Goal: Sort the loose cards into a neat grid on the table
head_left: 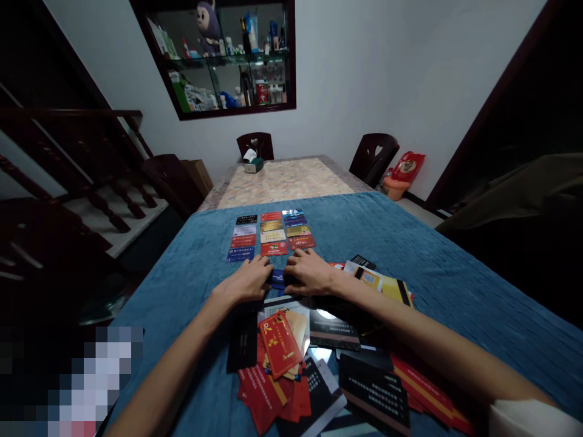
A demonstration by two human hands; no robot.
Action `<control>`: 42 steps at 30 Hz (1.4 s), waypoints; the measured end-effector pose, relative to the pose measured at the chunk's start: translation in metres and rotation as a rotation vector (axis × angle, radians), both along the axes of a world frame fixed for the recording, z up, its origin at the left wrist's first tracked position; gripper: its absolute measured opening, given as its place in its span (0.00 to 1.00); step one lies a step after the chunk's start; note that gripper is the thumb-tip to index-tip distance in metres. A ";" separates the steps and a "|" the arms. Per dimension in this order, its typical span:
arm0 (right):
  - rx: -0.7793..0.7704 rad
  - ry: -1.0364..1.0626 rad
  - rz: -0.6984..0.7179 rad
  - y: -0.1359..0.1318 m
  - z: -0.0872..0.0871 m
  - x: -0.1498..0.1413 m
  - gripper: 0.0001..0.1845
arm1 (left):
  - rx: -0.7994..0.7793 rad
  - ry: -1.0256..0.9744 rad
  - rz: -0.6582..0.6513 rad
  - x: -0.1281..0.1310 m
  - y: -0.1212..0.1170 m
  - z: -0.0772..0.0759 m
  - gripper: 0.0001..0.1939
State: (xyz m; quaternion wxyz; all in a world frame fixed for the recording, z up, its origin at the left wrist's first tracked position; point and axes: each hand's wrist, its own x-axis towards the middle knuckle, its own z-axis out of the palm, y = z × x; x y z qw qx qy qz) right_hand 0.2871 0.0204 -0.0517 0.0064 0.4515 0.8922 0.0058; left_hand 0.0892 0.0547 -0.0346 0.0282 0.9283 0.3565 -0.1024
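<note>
A: While your left hand (250,278) and right hand (308,272) face each other, what have they got?

B: One blue card (278,279), flat between them. You have thumb and fingers curled nearly closed at each of its ends.

A: And around the blue card?

B: Just beyond it, you have three columns of cards (273,236) laid out. On its near side, a loose heap of cards (281,344), many of them red or black, overlaps and spreads off to the right.

A: What about the surface?

B: Your blue cloth (355,224) runs beneath the blue card, ribbed and creased to its right. Well beyond the card, you see the patterned beige table top (291,178), with a tissue box (254,165) near its far end.

A: The room?

B: Farther beyond the card stands a dark chair (266,149); above, a wall cabinet (237,113) displays bottles and a purple plush toy (208,24). Far left of the card you have a stair railing (102,113); beyond it to the right, a red bag (410,167) and an orange bucket (395,189).
</note>
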 end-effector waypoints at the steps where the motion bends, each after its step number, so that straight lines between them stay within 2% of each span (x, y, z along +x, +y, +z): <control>1: 0.002 -0.001 -0.007 0.000 0.000 0.000 0.25 | -0.004 0.000 -0.007 0.000 -0.001 0.001 0.10; 7: -0.029 0.012 -0.029 -0.003 0.002 0.000 0.22 | -0.016 -0.006 -0.014 0.003 -0.007 0.007 0.14; 10: -0.031 0.033 -0.029 -0.003 0.002 0.000 0.21 | -0.025 0.018 0.003 0.004 -0.008 0.011 0.13; 15: -0.030 0.062 0.000 -0.002 0.000 0.004 0.21 | -0.103 -0.027 -0.011 -0.001 -0.005 0.018 0.10; 24: -0.023 0.113 0.015 0.004 -0.002 0.007 0.14 | -0.251 -0.132 -0.001 -0.009 0.002 0.026 0.13; 31: 0.001 0.174 -0.067 0.008 -0.008 0.007 0.17 | -0.220 -0.187 0.022 -0.012 0.015 0.018 0.08; 42: 0.043 0.184 -0.080 0.003 -0.009 0.004 0.26 | -0.179 -0.188 0.046 -0.010 0.016 0.011 0.11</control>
